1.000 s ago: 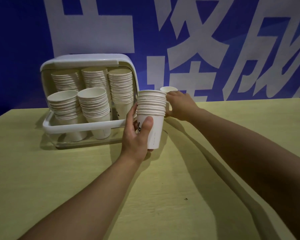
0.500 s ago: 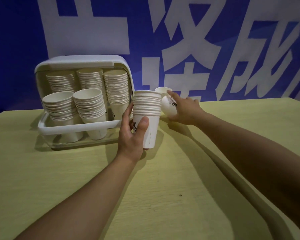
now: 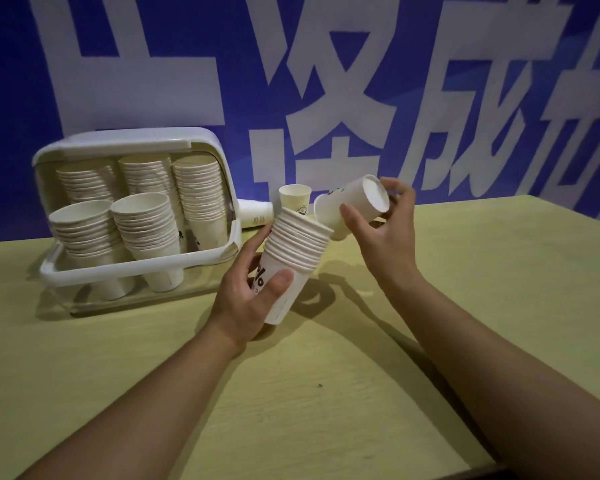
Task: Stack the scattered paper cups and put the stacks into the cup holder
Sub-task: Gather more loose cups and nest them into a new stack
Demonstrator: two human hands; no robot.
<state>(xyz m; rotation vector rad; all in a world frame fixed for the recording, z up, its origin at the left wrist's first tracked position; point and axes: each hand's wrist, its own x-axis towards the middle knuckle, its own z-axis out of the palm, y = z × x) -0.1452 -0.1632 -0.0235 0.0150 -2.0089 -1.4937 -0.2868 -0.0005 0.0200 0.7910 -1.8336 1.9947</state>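
Single paper cup (image 3: 352,206) now lifted off table, tipped sideways, mouth at the stack's top rim; right hand (image 3: 383,233) fingers curl around it. Cup stack (image 3: 293,258) tilted since before, gripped in left hand (image 3: 248,299) beside cup holder (image 3: 125,216).

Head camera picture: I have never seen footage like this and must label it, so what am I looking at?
No machine here: a person wears a camera on the head, looking forward and down at their own bare arms. The left hand grips a stack of nested paper cups, lifted and tilted. The right hand holds a single cup on its side, its bottom toward the camera, beside the stack's top. On the table stands a white holder with five stacks inside. Behind the hands are two loose cups, one upright, one lying. A blue banner hangs behind.
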